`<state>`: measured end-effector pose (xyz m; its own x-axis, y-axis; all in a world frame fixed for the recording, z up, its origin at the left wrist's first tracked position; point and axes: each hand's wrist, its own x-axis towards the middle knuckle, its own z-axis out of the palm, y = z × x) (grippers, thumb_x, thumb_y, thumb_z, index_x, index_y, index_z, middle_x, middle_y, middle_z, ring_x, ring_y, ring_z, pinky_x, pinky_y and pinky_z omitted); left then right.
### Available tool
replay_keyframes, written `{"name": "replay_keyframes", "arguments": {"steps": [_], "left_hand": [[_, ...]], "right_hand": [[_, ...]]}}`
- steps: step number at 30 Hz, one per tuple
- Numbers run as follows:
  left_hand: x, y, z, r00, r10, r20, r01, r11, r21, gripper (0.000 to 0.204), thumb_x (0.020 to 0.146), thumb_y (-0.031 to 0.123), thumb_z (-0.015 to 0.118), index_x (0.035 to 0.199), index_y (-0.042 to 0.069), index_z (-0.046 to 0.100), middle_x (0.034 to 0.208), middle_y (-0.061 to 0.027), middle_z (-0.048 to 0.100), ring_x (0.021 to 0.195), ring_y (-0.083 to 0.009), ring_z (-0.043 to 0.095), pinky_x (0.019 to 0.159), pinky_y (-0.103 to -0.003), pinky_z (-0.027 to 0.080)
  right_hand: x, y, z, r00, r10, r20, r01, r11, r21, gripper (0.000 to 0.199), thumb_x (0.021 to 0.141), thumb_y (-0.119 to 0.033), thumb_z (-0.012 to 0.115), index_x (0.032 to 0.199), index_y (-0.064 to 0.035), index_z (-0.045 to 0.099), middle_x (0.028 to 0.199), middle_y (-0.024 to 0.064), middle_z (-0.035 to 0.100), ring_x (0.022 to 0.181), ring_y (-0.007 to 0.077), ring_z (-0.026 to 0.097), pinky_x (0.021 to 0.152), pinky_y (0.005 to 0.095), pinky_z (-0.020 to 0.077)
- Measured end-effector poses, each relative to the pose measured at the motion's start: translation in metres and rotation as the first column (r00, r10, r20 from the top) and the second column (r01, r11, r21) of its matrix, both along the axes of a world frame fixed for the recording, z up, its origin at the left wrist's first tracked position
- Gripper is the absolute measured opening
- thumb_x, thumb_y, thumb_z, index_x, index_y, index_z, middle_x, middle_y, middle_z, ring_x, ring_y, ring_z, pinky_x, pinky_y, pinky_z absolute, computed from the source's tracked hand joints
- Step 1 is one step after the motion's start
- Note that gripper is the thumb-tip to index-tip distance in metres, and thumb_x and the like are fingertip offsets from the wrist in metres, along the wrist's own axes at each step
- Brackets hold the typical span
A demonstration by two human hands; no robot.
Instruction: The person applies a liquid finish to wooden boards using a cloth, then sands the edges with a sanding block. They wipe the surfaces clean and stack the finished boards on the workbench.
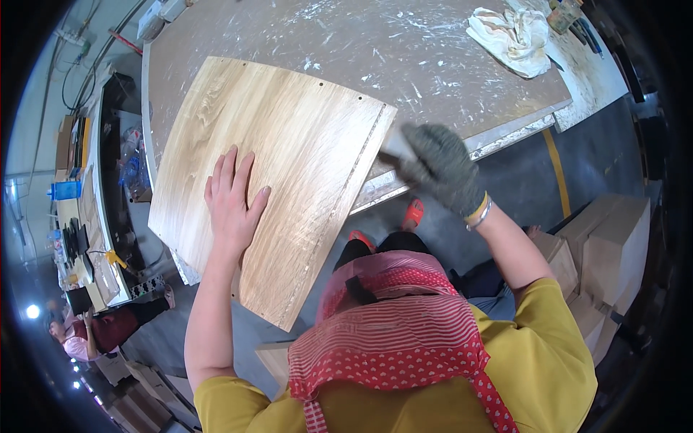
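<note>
The bare left hand [237,202] lies spread on a wooden panel [296,159], apparently steadying it; the gloved right hand's [440,164] blurred grip cannot be told.

A pale wood-grain panel [281,162] with a bowed far edge lies flat and askew on the workbench [433,72], its near corner overhanging toward the person. Small dark holes dot the far edge, and a broken, narrow line follows the right side. Beside that side is a dark tool [392,159], blurred.
</note>
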<state>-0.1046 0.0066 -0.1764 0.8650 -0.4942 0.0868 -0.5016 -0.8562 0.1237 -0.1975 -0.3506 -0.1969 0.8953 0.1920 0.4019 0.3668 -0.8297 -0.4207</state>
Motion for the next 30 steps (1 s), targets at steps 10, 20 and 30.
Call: {"name": "replay_keyframes", "arguments": {"steps": [10, 20, 30], "left_hand": [[0.0, 0.001, -0.001, 1.0, 0.001, -0.004, -0.001, 1.0, -0.003, 0.059, 0.086, 0.036, 0.057, 0.138, 0.01, 0.046, 0.15, -0.0149, 0.034, 0.138, -0.0356, 0.029, 0.112, -0.048, 0.021], [0.0, 0.0, 0.001, 1.0, 0.006, -0.015, -0.005, 1.0, 0.007, 0.059, 0.086, 0.036, 0.057, 0.138, 0.011, 0.047, 0.151, -0.0145, 0.033, 0.138, -0.0358, 0.03, 0.111, -0.049, 0.021], [0.0, 0.0, 0.002, 1.0, -0.002, -0.003, 0.002, 1.0, 0.014, 0.058, 0.086, 0.036, 0.056, 0.138, 0.01, 0.047, 0.15, -0.0151, 0.034, 0.137, -0.0362, 0.031, 0.111, -0.048, 0.023]], "right_hand": [[0.021, -0.018, 0.0, 0.965, -0.018, 0.26, 0.051, 0.992, -0.117, 0.054, 0.084, -0.028, 0.065, 0.13, -0.0026, 0.054, 0.108, 0.0192, 0.061, 0.096, 0.0356, 0.059, 0.087, 0.0449, 0.0472], [0.031, -0.027, 0.007, 0.994, 0.064, 0.089, -0.055, 0.993, -0.105, 0.046, 0.082, -0.022, 0.069, 0.123, -0.0019, 0.058, 0.112, 0.0212, 0.061, 0.099, 0.0372, 0.058, 0.083, 0.0463, 0.0473], [0.039, -0.032, 0.011, 0.974, -0.022, 0.225, 0.039, 0.997, -0.07, 0.048, 0.084, -0.025, 0.065, 0.126, -0.0029, 0.057, 0.108, 0.0221, 0.06, 0.091, 0.0374, 0.058, 0.08, 0.0461, 0.0482]]}}
